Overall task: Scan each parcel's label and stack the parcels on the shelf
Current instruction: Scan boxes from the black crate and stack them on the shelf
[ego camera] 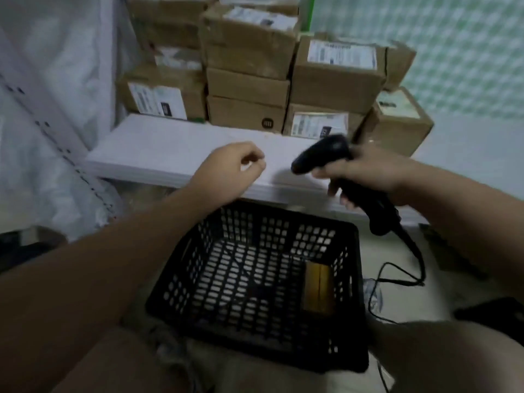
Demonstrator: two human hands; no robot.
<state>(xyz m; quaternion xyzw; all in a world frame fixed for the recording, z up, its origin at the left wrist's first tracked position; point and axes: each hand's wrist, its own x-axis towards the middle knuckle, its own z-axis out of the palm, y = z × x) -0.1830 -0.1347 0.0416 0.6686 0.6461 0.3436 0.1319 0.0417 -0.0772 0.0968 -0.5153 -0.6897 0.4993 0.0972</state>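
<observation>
Nearly done: most parcels (249, 89) already stacked along back edge of shelf (170, 148), several labels facing out. One small brown parcel (319, 287) left, lying by right wall of black basket (283, 211) below shelf's front edge. Right hand (365, 171) grasps scanner (320, 154); left hand (229, 165) loosely curled, holding nothing. Scanner cable (397, 275) lies on floor right of basket; reach into basket looks unobstructed

- Your left hand (235, 165) is held forward, fingers loosely curled, thumb near the forefinger, holding nothing.
- Your right hand (368, 174) grips the scanner (320, 154) by its handle, fingers wrapped round it.
- Both forearms are bare and reach forward; the hands are near each other, apart.
</observation>
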